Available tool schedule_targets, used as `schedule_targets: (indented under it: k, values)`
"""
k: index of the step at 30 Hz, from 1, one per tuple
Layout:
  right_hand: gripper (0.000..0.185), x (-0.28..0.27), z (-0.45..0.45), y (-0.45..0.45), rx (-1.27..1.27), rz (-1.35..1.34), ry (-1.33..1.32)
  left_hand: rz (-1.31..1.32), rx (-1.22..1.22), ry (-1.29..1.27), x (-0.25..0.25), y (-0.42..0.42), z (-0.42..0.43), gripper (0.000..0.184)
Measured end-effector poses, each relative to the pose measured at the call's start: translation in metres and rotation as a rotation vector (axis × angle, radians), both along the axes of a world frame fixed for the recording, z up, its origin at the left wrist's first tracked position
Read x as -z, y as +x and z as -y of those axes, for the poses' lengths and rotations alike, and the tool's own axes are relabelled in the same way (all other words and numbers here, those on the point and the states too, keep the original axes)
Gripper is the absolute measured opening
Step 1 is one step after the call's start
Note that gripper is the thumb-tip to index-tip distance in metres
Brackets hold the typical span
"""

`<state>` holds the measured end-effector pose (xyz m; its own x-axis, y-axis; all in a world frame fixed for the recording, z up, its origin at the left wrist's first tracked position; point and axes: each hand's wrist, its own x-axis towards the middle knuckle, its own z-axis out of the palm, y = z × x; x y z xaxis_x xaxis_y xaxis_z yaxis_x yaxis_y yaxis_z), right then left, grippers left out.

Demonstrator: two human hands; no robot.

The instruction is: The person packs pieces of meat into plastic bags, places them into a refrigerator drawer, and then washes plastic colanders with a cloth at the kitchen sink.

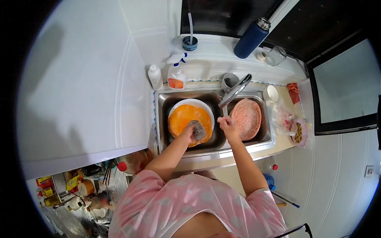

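Observation:
My left hand (191,135) is closed around a grey scrubbing cloth (199,131) and presses it against an orange fluted dish (180,119). That dish lies in a white basin (201,104) in the left sink bowl (164,104). Close below the chrome faucet (236,90), my right hand (230,127) is over the divider between the bowls, fingers curled in. A pale streak, which looks like running water, comes down to its fingers; whether they hold anything is hidden. Beside it, a pink perforated basket (247,119) sits in the right bowl (265,133).
Behind the sink stand a white bottle (155,78), a spray bottle (176,75) and a small cup (229,81). A blue flask (252,38) and a glass jar (276,56) are on the sill. At right are a white bowl (270,94) and plastic bags (283,119).

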<state>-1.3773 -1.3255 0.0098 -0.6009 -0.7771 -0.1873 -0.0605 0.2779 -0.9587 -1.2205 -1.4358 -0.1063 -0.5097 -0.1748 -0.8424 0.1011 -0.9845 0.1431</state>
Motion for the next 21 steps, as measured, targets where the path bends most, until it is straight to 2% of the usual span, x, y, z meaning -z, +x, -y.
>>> schedule_targets:
  k: [3,7,9,12,14,15,18,21]
  values:
    - [0.017,-0.059,0.018,0.001,0.074,0.023,-0.116,0.044,-0.068,-0.005,-0.009,-0.001,0.002,0.026]
    - [0.019,-0.066,0.044,-0.007,0.057,0.182,-0.188,-0.068,-0.103,-0.091,-0.005,0.002,0.004,0.026]
    - [0.019,-0.071,0.060,-0.003,0.039,0.156,-0.183,-0.123,-0.128,-0.126,-0.011,0.005,0.007,0.029]
    - [0.019,-0.066,0.085,-0.011,-0.038,0.196,-0.210,-0.096,-0.131,-0.122,-0.035,0.007,0.008,0.024]
    - [0.018,-0.062,0.101,-0.017,-0.094,0.260,-0.251,-0.084,-0.188,-0.126,-0.024,0.004,0.014,0.026]
    - [0.017,-0.052,0.104,-0.024,-0.121,0.220,-0.218,-0.078,-0.212,-0.129,-0.017,0.002,0.017,0.027]
    - [0.018,-0.011,0.096,-0.054,-0.154,-0.352,-0.281,-0.029,-0.317,-0.204,0.004,-0.007,0.016,0.034]
    - [0.018,0.030,0.093,-0.074,-0.039,-0.718,-0.288,0.000,-0.321,-0.183,0.010,-0.010,0.012,0.037]
